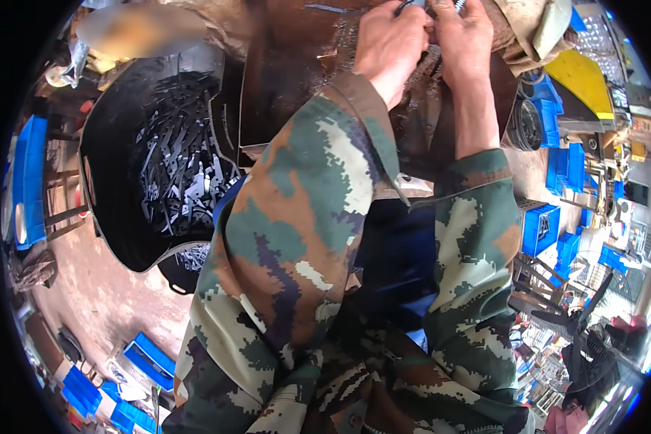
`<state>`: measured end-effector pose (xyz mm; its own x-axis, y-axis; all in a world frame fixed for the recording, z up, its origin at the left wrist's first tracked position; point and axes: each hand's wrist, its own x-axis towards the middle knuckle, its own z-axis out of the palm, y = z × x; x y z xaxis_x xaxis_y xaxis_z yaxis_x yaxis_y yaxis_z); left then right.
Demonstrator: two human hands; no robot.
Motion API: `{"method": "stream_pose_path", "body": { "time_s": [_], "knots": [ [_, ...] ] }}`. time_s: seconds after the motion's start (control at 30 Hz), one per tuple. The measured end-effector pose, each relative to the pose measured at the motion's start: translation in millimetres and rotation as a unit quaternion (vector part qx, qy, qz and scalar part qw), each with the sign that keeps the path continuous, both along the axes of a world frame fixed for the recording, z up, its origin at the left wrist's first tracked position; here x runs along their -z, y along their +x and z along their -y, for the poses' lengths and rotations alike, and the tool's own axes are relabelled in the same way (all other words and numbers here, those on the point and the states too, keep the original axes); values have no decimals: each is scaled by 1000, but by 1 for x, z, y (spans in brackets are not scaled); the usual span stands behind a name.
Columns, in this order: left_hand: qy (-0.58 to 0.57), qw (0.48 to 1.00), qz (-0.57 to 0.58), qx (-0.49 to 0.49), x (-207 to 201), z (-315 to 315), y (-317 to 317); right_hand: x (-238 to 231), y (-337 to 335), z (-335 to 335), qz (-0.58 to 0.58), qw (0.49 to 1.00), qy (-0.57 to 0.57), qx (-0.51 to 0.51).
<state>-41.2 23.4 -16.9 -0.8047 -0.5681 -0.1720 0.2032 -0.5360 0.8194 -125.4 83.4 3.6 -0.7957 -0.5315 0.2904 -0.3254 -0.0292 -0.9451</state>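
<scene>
Over the brown metal bench (pixel 278 87), my right hand (pixel 466 36) pinched a small silvery metal piece (pixel 458 6); left hand (pixel 394 40) curled, contents unclear. Black tub (pixel 108 192) left of bench held many grey metal strips (pixel 188 155); done/remaining unclear.

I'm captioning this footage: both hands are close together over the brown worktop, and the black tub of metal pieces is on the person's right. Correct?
Not the side: the head view shows the black tub of metal pieces on the person's left. The rest stands.

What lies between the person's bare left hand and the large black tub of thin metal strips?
In the head view, the brown, stained worktable lies between the left hand and the black tub.
</scene>
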Motion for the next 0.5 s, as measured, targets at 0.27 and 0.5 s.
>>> {"method": "stream_pose_path", "body": {
  "time_s": [0.27, 0.5],
  "knots": [
    [17, 999, 39, 10, -12, -2, 11, 3, -7, 0, -95, 995, -9, 30],
    [-25, 999, -24, -3, -31, -6, 29, 3, -12, 1, -90, 995, 3, 45]
  ]
}}
